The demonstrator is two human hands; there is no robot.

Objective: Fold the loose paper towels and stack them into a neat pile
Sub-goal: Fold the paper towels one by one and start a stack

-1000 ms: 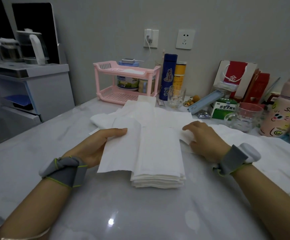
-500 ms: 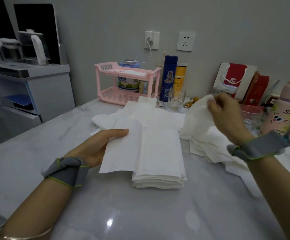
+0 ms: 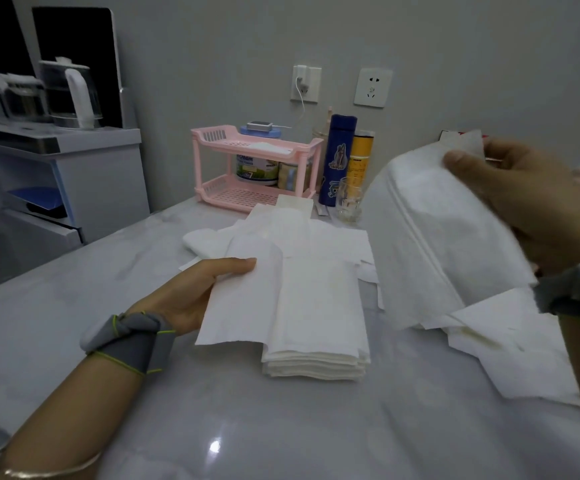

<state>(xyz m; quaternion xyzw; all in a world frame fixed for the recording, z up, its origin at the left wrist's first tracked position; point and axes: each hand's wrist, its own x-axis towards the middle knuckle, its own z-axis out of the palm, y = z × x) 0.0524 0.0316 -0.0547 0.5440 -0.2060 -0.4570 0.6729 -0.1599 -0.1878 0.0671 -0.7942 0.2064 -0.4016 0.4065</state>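
While the right hand [image 3: 524,202] pinches a towel [image 3: 437,244] by its top edge and holds it above the surface [image 3: 281,427], it hangs limp and bowed. That suggests thin, light, soft paper that will crease where pressed and likely tear if tugged. The left hand [image 3: 191,292] grips the free flap of a sheet [image 3: 243,299] lying half-open on the pile [image 3: 316,341], thumb on top, fingers hidden beneath. Loose towels [image 3: 510,348] lie just right of the pile, with more behind it. Taking each by two corners, or along one edge with both hands, looks best for a square fold.
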